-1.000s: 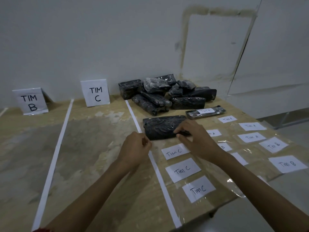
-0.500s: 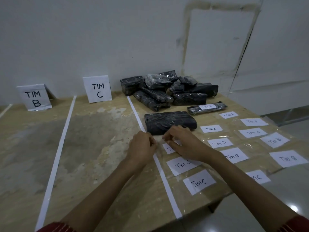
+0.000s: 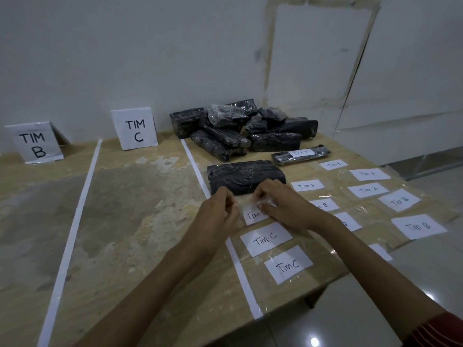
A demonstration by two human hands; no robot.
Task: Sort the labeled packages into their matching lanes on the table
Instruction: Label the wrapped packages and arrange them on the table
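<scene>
Head view: left hand (image 3: 218, 216), right hand (image 3: 283, 204) pinch label (image 3: 253, 217) (clear-taped); package (image 3: 245, 176) just beyond.

Left hand (image 3: 218, 217) and right hand (image 3: 284, 206) meet, fingers curled.

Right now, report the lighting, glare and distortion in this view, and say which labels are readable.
Head view: dim, flat light; the wide-angle lens tilts the wall panel edges; glare spots on the floor tiles; sheen on the clear film over the labels; the TIM C sign reads sharply, the Tim A label on the far package faintly; the right hand hides part of one Tim C label.
</scene>
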